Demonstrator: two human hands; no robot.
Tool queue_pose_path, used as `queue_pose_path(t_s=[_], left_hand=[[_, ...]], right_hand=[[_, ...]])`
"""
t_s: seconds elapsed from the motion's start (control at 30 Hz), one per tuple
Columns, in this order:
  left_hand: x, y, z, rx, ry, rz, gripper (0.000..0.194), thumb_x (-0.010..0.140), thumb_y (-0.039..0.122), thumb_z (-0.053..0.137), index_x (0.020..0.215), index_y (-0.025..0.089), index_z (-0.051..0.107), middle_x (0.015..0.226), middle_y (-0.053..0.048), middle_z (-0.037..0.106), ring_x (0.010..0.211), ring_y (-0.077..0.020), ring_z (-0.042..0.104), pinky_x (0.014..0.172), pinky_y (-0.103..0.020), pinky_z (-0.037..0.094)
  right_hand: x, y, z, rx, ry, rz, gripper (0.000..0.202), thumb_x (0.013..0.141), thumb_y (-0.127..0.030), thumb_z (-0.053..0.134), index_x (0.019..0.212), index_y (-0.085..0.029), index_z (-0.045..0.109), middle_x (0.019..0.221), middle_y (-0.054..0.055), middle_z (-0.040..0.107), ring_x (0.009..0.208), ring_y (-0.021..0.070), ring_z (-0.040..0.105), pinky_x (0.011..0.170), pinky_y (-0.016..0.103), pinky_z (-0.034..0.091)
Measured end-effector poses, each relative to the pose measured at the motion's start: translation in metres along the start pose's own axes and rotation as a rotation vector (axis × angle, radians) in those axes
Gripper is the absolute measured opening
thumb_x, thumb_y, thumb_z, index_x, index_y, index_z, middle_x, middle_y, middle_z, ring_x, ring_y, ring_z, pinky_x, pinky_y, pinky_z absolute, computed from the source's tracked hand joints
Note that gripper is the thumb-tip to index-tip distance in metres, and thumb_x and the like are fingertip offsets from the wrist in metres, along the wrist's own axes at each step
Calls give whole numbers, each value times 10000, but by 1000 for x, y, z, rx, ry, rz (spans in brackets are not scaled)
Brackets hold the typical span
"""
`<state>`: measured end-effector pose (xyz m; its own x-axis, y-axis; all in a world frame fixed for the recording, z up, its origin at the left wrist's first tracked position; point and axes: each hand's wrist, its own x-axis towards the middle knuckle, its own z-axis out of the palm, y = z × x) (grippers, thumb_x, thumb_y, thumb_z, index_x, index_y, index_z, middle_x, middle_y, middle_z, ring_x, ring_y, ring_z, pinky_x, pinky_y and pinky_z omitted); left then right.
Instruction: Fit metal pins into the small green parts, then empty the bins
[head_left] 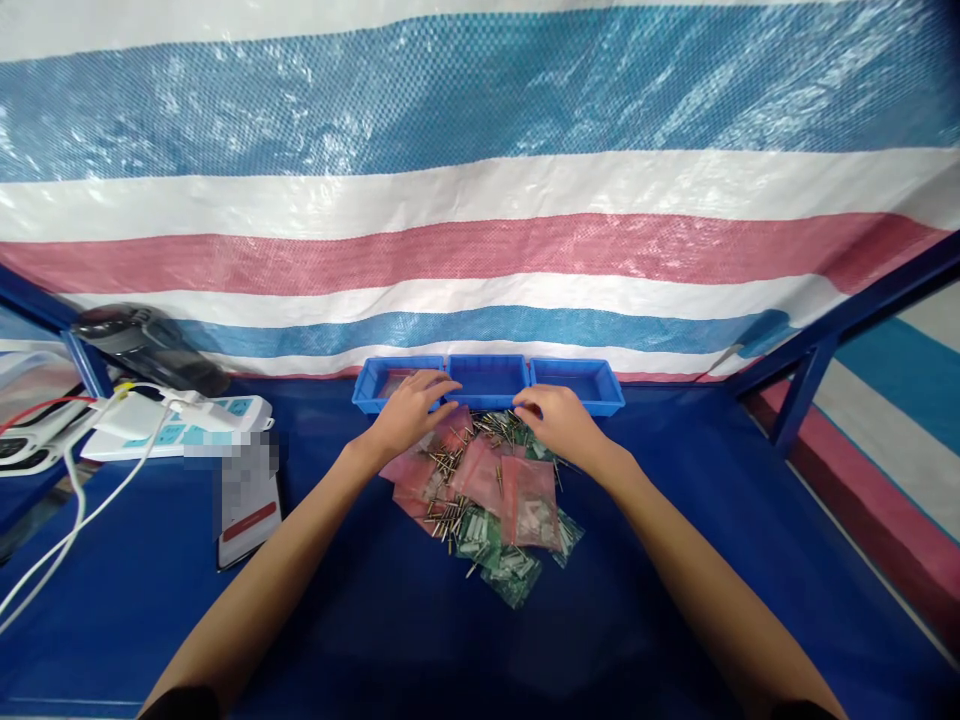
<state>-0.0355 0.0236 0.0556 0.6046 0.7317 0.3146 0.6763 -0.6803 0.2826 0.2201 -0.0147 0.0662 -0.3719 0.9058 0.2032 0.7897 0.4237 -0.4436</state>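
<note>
My left hand [415, 408] is over the front edge of the left blue bin [367, 400], fingers stretched and thumb apart, with nothing seen in it. A pinkish clear bag [393, 384] lies in that bin, partly behind the hand. My right hand [556, 418] is in front of the right blue bin [611, 408], its fingers curled toward the thumb; anything between the fingertips is too small to make out. Between and below my hands spreads a pile of red-tinted zip bags [480, 473], green-tinted bags [512, 575] with pale pieces, and loose metal pop rivets [448, 515].
The middle blue bin [489, 380] stands between the other two against the striped sheet [480, 250]. At left are a phone [251, 505], a power strip [240, 412] with white cables [79, 515], and a dark bottle [150, 345]. Blue frame bars [840, 325] border the table [360, 640].
</note>
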Motion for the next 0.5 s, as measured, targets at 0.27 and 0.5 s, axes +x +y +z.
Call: queue_pose_path(t_s=[0.27, 0.5], left_hand=[[-1, 24, -3, -125, -319, 40, 245, 914, 322, 493, 1050, 199, 656, 960, -53, 651, 860, -180, 614, 789, -304, 463], [-1, 29, 2, -58, -356, 39, 233, 910, 279, 505, 1078, 190, 640, 976, -56, 646, 877, -190, 611, 783, -299, 449]], right_hand=[[-4, -13, 19, -52, -275, -12, 136, 826, -183, 575, 918, -196, 674, 800, 38, 684, 708, 167, 589, 601, 254, 326], [-3, -20, 34, -145, -294, 8, 129, 887, -223, 523, 933, -204, 642, 917, 43, 699, 853, 193, 626, 675, 252, 343]])
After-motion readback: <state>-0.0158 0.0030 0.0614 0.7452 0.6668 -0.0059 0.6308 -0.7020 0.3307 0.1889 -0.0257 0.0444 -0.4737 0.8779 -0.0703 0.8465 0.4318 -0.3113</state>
